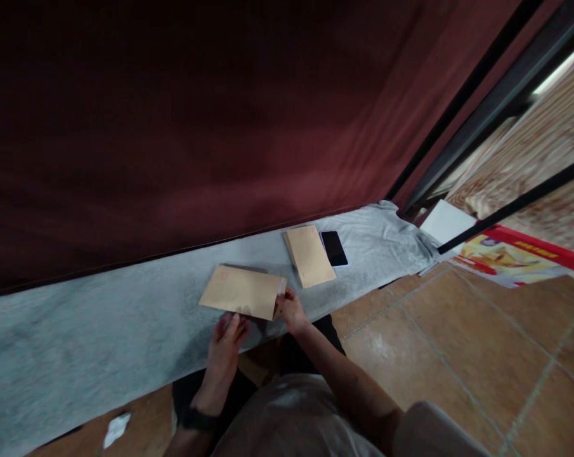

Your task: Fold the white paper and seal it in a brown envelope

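Note:
A brown paper envelope (241, 292) lies slantwise over the grey cloth, with a whitish patch showing at its right end. My right hand (291, 308) is closed on that right end, fingers pinching the opening or flap. My left hand (228, 339) is just below the envelope's near edge, its fingers somewhat apart and blurred by motion. Whether it touches the paper is not clear. To the right is a stack of similar brown envelopes (310, 256), and against it a dark-screened phone (334, 248).
The grey cloth (101, 324) covers a long narrow surface along a dark red curtain (220, 158). Black metal poles (462, 105) stand at right, near a white box (446, 222) and a red and yellow printed package (510, 254). A crumpled white tissue (117, 429) lies on the tiled floor.

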A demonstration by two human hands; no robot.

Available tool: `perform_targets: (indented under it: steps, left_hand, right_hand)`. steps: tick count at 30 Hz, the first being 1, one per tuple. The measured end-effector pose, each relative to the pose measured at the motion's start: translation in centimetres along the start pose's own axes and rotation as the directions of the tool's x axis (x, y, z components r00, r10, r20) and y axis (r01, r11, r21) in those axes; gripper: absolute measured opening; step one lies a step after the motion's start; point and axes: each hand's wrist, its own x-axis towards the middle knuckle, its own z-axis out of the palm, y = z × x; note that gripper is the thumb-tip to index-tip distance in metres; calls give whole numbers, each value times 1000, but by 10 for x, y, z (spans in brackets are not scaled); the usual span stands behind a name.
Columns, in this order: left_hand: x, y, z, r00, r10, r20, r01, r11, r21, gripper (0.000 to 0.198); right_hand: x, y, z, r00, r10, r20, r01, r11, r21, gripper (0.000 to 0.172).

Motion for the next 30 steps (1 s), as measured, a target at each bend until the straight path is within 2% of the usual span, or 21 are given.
perform_targets:
  steps: [1, 2, 4, 6, 9, 14, 19, 22, 26, 30]
  left_hand:
    - [-4, 0, 7, 987, -132, 89, 139, 987, -80, 42]
    - [-8, 0, 15, 966, -213, 144, 231, 965, -127, 34]
    - [-13, 4, 29, 952, -266, 151, 291, 939, -185, 25]
    - [-15, 7, 38, 958, -263, 117, 282, 937, -206, 23]
    - [-17, 9, 40, 961, -247, 127, 267, 948, -175, 22]
    - [-14, 6, 23, 959, -219, 180, 237, 968, -86, 31]
    - [-5, 8, 9, 969, -189, 157, 191, 982, 3, 40]
    - [-12, 8, 13, 974, -171, 145, 178, 983, -36, 46]
    - [-28, 0, 23, 963, -176, 205, 194, 979, -71, 47]
    - [-24, -4, 24, 983, -73, 166, 75, 997, -1, 42]
  right_hand:
    - [-3, 1, 3, 1000, 3, -7, -3, 1000, 8, 27]
    - [-5, 2, 5, 1000, 5, -15, -5, 1000, 16, 26]
    - [-10, 2, 8, 1000, 6, -30, -5, 1000, 22, 25]
    - [-13, -1, 8, 999, -3, -37, 3, 1000, 18, 25]
    - [-12, -10, 2, 998, -33, -53, 33, 999, 0, 24]
    - [-7, -19, -12, 995, -64, -74, 60, 997, -51, 20]
    - [-10, -13, -18, 998, -58, -34, 55, 996, -77, 22]
    - [-13, -10, -20, 998, -51, -33, 49, 996, -78, 24]
    - [-14, -7, -23, 998, -39, -42, 36, 997, -71, 24]
    - [-14, -5, -29, 1000, -23, -9, 22, 996, -89, 29]
